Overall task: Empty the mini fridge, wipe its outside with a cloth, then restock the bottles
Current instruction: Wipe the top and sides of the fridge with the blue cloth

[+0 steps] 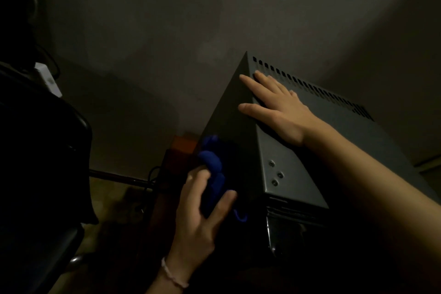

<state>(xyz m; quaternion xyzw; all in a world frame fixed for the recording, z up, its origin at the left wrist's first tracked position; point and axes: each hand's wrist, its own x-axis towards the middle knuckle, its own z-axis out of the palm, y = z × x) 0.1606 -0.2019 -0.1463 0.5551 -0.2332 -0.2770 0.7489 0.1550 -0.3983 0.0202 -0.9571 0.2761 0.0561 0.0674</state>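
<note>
Mini fridge (298,174): dark grey metal box filling the right half of the view, seen from above and to its left; its top panel slopes away toward the wall, and its left side falls into deep shadow.
Vent slots (310,89): a row of small dark openings runs along the far edge of the fridge's top.
Screws (276,175): three small screws sit in a cluster near the front left corner of the top panel.
Right hand (279,107): lies flat on the fridge's top near the far left edge, fingers straight and spread, with two fingertips reaching past the edge; it holds nothing.
Left hand (205,212): lower in the view, beside the fridge's shadowed left side, fingers and thumb curled around a bunched cloth; whether the cloth touches the side is hard to tell in the dark.
Cloth (212,174): deep blue, crumpled, sticking out above the left hand, with a small tail hanging below the thumb.
Bracelet (173,274): thin, pale and beaded, on the left wrist.
Wall (167,19): plain, dim, behind the fridge.
Left edge: a large black shape, too dark to identify.
Floor (112,198): dim, with a dark cable lying on it.
</note>
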